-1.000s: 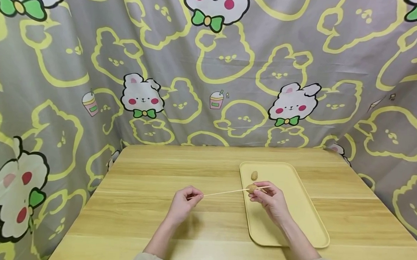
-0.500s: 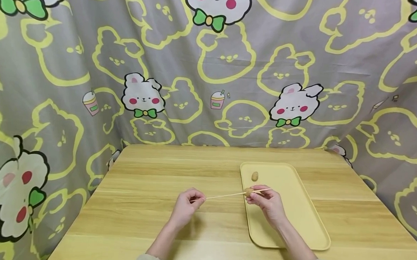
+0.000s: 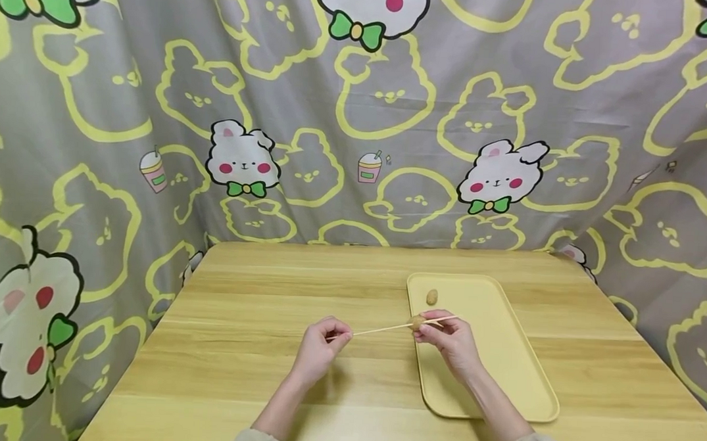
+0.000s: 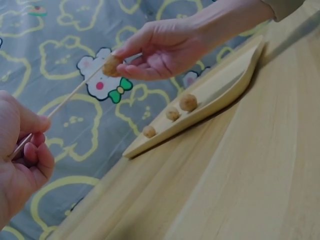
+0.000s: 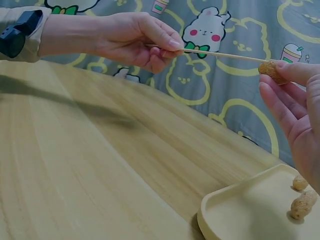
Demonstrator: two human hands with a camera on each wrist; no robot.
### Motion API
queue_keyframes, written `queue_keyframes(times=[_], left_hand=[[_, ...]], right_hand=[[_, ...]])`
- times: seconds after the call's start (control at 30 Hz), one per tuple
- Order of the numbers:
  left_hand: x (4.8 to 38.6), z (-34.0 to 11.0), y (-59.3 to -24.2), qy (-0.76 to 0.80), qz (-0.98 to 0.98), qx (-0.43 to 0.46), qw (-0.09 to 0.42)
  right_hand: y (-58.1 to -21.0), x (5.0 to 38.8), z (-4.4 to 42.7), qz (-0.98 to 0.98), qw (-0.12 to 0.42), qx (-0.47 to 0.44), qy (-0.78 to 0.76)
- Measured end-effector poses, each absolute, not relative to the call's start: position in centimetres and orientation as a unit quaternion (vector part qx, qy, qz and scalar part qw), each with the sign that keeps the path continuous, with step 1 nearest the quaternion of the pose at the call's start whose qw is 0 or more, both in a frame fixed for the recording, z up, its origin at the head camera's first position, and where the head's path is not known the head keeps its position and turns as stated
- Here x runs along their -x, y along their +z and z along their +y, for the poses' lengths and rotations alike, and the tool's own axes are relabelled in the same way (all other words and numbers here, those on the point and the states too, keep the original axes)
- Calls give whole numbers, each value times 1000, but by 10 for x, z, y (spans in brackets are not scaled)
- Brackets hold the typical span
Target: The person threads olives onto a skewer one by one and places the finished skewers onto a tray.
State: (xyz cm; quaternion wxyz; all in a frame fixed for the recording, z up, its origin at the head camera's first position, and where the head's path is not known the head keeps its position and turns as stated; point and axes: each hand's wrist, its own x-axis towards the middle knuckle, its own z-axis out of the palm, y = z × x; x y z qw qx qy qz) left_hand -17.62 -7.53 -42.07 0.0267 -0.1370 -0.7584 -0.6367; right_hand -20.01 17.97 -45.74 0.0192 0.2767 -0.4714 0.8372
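My left hand [image 3: 319,350] pinches one end of a thin wooden skewer [image 3: 381,329] between thumb and fingers. The fingers and thumb of my right hand [image 3: 451,343] grip a small brown, rough-skinned ball [image 3: 417,322]. In the head view the skewer's other end sticks out past this ball, beside the right fingers. Both hands are above the table, and the right one is over the pale yellow tray [image 3: 501,372]. More such balls lie in the tray: in the left wrist view a larger ball [image 4: 188,102] and two smaller ones; the head view shows only one ball [image 3: 432,296].
The tray lies on the right half of a light wooden table [image 3: 256,288]. Behind and beside the table hangs a grey curtain [image 3: 311,113] with cartoon prints. A dark wrist device [image 5: 20,34] sits on the left sleeve.
The right hand and its ball have shifted a little to the left, and the left hand slightly to the right. Less skewer shows between them than a second ago.
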Motion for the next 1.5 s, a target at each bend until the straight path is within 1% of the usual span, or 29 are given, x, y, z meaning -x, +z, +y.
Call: queue_keyframes(times=[0.13, 0.33, 0.7, 0.8, 0.93, 1.03, 1.1, 1.33, 1.5], left_hand=[[183, -75, -433, -633, -762, 130, 36], [184, -74, -435, -633, -760, 139, 52], [183, -71, -431, -633, -762, 131, 34], [176, -68, -419, -631, -763, 134, 35], [176, -67, -418, -633, -762, 134, 37], [182, -67, -431, -634, -759, 142, 47], [182, -66, -431, -633, -759, 144, 50], [178, -63, -425, -614, -778, 126, 31], [178, -61, -426, -612, -780, 127, 31]], right_hand=[[-461, 199, 176, -459, 12, -282, 843], [-462, 198, 171, -457, 11, -267, 848], [-457, 197, 167, -459, -4, -271, 846], [-458, 198, 166, -456, -6, -271, 847], [-459, 199, 164, -453, -11, -274, 848], [-460, 199, 163, -453, -16, -276, 847], [-460, 199, 162, -454, -18, -276, 847], [-462, 197, 159, -457, -24, -261, 850], [-464, 195, 156, -459, -28, -250, 852]])
